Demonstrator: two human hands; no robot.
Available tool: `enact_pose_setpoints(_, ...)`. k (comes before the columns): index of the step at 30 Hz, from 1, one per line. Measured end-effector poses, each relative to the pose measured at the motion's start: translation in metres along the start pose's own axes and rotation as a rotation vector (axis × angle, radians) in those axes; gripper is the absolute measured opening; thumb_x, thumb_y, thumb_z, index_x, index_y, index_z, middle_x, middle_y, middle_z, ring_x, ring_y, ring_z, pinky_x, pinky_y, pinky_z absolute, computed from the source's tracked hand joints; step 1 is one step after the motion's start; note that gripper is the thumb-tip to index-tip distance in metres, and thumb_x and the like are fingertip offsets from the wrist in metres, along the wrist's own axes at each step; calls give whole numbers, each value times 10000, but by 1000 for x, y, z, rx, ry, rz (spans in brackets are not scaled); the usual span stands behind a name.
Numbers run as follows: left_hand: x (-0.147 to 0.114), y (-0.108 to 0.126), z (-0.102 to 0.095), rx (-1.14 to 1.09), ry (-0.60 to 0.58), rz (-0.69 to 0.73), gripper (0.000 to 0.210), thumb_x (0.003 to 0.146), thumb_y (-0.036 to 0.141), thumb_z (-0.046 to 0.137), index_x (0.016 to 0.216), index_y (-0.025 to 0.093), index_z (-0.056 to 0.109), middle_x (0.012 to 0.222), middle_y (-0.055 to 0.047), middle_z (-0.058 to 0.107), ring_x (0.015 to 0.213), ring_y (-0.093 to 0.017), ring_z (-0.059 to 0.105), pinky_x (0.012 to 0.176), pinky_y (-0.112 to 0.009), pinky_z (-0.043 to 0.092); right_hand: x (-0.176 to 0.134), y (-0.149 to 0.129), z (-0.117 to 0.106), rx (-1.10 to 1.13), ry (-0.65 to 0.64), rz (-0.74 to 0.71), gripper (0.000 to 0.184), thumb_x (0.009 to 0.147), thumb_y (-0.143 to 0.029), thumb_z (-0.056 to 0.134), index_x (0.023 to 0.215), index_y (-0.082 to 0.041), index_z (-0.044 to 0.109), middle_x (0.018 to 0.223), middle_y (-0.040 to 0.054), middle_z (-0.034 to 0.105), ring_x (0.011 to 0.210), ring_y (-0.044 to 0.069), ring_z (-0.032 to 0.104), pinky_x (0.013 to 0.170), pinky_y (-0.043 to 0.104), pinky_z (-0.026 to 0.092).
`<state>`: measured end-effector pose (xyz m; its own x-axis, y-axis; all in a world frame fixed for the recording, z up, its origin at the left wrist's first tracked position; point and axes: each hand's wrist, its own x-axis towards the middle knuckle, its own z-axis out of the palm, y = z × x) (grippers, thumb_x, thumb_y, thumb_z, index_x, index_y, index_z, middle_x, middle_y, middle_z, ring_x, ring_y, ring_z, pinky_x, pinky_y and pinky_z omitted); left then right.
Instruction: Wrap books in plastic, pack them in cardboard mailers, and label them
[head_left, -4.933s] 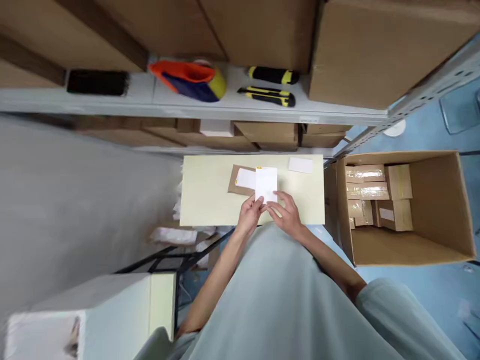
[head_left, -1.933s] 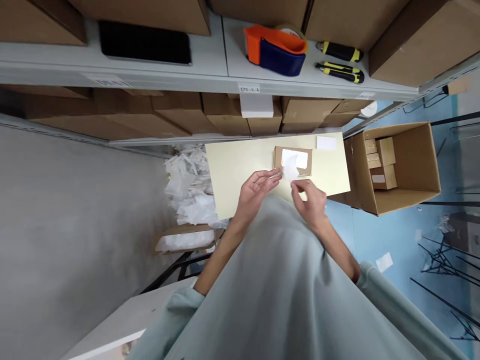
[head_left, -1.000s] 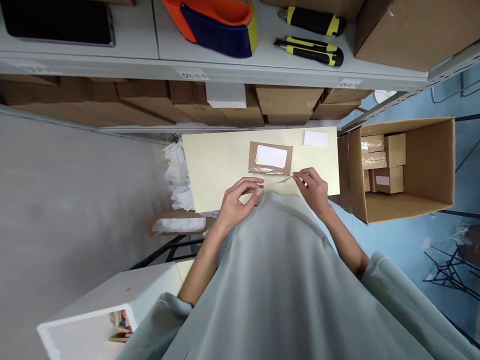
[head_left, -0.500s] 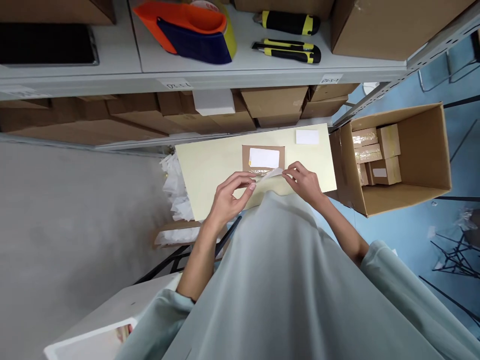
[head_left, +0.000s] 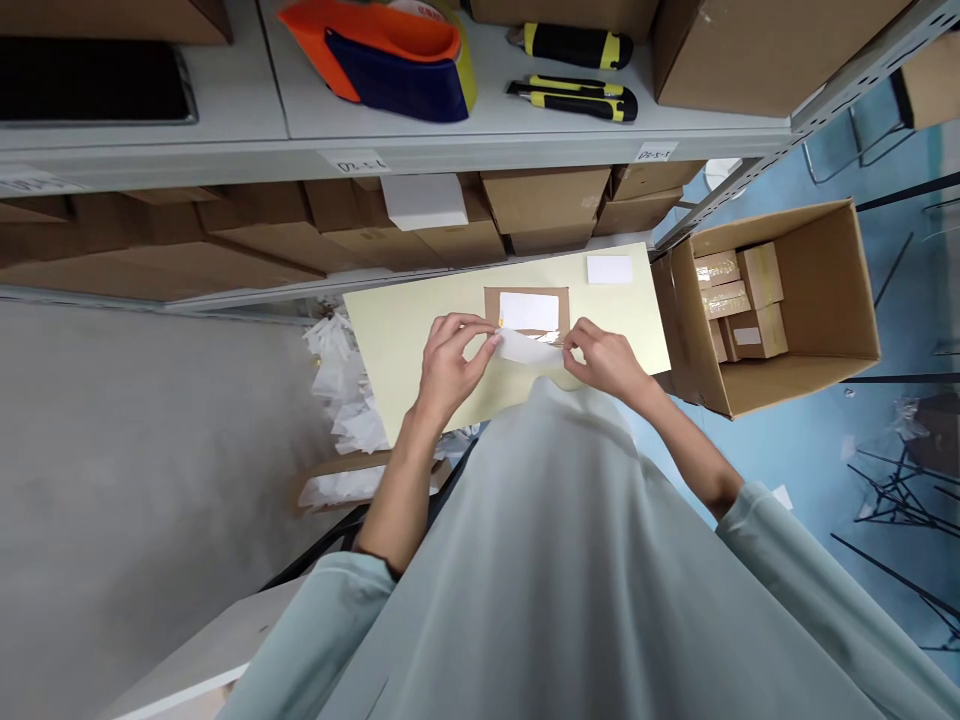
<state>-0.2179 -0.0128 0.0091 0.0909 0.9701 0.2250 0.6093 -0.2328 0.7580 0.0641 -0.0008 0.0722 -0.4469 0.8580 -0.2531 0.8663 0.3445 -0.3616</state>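
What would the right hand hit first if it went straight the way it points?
Probably the box, just past the strip that the right hand pinches; depth is unclear, so it might pass above.

Bare left hand: thumb and index pinched at tips, other fingers extended, angled inward. Bare right hand: thumb-index pinch, remaining fingers curled. Hands apart, fingertips facing each other, near level. Bare left forearm, bare right forearm converge from loose pale grey-green fabric sleeves.
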Motion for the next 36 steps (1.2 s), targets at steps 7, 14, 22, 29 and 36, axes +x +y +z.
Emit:
enact_pose_setpoints(7,34,-54,26,-193,-82,-131,236,1026,465,708,1020,246,795,1115,-79,772,1124,-272,695,990,-430,585,71,23,-26,5,-122,37,235,980,-140,590,1080,-174,800,1197,120,788,1029,288,738,803,336,478)
enact_pose_setpoints(14,51,-86,49,-286,-63,-234,221,948,425,731,953,220,813,1020,-71,783,937,-231,689,864,-380,557,114,31,-29,-32,-241,27,280,938,-87,598,1060,-143,844,1159,134,848,1106,310,760,916,353,533)
enact_pose_setpoints(22,44,-108,65,-282,-75,-310,196,942,392,744,958,210,816,977,-64,754,854,-209,622,847,-369,523,129,35,-10,-36,-314,59,313,918,-97,619,1123,-134,852,1232,145,848,1179,332,753,980,392,571)
enact_pose_setpoints(29,40,-117,74,-282,-92,-352,191,937,385,745,964,211,819,947,-61,727,848,-210,603,832,-363,513,135,38,3,-61,-336,77,303,912,-99,626,1118,-128,847,1246,163,840,1202,340,739,1006,392,567)
enact_pose_setpoints(36,41,-121,79,-281,-85,-352,198,939,390,737,969,215,825,957,-63,733,839,-207,593,838,-366,504,138,40,10,-85,-327,90,305,945,-95,606,1143,-127,835,1275,171,829,1229,354,730,998,397,580)
